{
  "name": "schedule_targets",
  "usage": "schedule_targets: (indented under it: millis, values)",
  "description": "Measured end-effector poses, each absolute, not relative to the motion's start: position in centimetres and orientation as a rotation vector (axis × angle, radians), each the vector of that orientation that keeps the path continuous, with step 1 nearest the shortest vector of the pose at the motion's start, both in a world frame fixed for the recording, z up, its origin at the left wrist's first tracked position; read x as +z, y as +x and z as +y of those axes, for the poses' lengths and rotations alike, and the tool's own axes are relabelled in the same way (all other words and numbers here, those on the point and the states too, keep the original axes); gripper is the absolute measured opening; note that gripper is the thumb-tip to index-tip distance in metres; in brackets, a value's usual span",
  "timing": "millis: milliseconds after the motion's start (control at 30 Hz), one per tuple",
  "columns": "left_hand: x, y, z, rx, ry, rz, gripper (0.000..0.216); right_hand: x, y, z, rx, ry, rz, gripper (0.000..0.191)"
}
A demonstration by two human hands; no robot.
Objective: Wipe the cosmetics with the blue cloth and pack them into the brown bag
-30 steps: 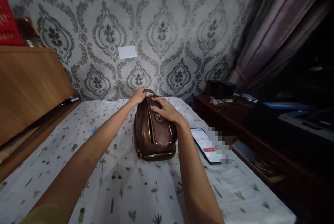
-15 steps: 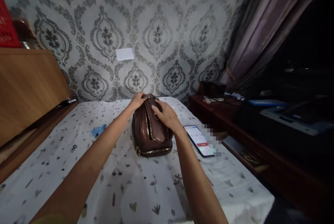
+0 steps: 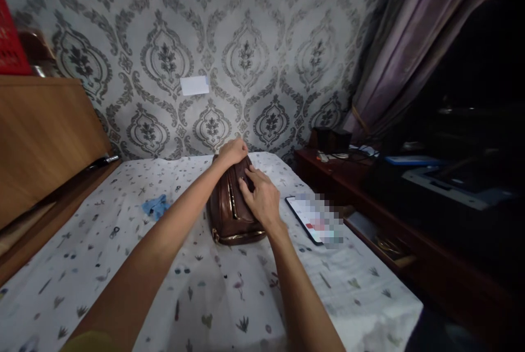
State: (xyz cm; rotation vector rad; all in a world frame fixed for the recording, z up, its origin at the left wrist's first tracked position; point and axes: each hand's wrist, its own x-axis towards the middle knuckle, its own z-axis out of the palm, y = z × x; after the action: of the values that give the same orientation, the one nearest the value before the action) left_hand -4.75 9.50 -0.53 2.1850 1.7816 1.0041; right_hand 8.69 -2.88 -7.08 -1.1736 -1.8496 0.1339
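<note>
A brown leather bag (image 3: pixel 241 230) lies on the patterned white cloth, with gold-toned zippers along its front and lower edge. The zipper (image 3: pixel 232 196) down its front is parted a little near the lower end. My left hand (image 3: pixel 233 151) is closed at the far top end of the bag; what its fingers pinch is hidden. On the bag's right side, my right hand (image 3: pixel 261 196) grips it, thumb and fingers pressed on the leather.
A phone (image 3: pixel 303 221) with a lit screen lies right of the bag. Left of it sits a crumpled blue cloth (image 3: pixel 156 207). A wooden headboard (image 3: pixel 45 133) rises at left; a dark red desk (image 3: pixel 328 174) with a partly open drawer (image 3: pixel 377 240) stands at right.
My left hand has moved right and slightly up across the bag's top, its fingers now curled in. My right hand has shifted slightly down on the bag.
</note>
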Motion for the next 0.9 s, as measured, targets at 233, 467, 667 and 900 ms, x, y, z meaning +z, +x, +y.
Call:
schedule_targets:
  millis: [233,467,667,900]
  values:
    - [-1.1,-4.9,9.7,1.022,2.169,1.85,0.016,-8.1,9.3,-2.9,0.133,-1.071,-1.787,0.038]
    - [-0.5,-5.7,10.5,0.938,2.212,1.771,0.018,-7.9,9.4,-3.1,0.155,-1.04,-1.808,0.036]
    - [0.2,-6.1,10.9,0.838,2.238,1.739,0.032,-7.8,10.0,-2.8,0.192,-1.004,-1.836,0.037]
    - [0.7,-6.4,10.6,0.776,2.293,1.699,0.013,-5.4,10.7,3.3,0.479,-0.992,-1.98,0.04]
